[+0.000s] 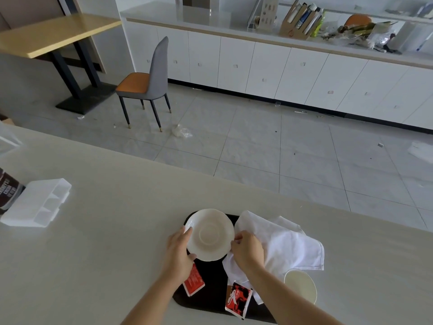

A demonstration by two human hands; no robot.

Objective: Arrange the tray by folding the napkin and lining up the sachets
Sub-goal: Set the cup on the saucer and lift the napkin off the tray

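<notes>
judging by how things lay, the napkin (288, 245) was not yet folded: it was seen crumpled over the right side of the tray (210, 287), spilling past the tray's right edge onto the table (117, 207). a white saucer (209, 234) was found at the tray's far left corner, overhanging its rim. the left hand (179, 250) was curved round the saucer's left rim, thumb at the near edge and forefinger at the far one. the right hand (247, 250) was curled, its fingertips drawn together just where the saucer's right rim met the cloth; whether rim or napkin was being pinched could not be told. two red sachets were seen toward the tray's near side: the left sachet (194, 281) at its near left edge, partly under the left wrist, the right sachet (237, 300) by the middle of its near edge, turned at another angle and apart, so no line had been made. a paper cup (301, 283) was seen standing by the tray's near right corner.

the napkin was judged soft, light and limp, best taken at two corners of one hem and drawn flat before any fold. the sachets were judged thin, light and slick, best pinched by an edge or slid along the tray. the saucer was judged stiff, smooth and breakable, best held by its rim.
</notes>
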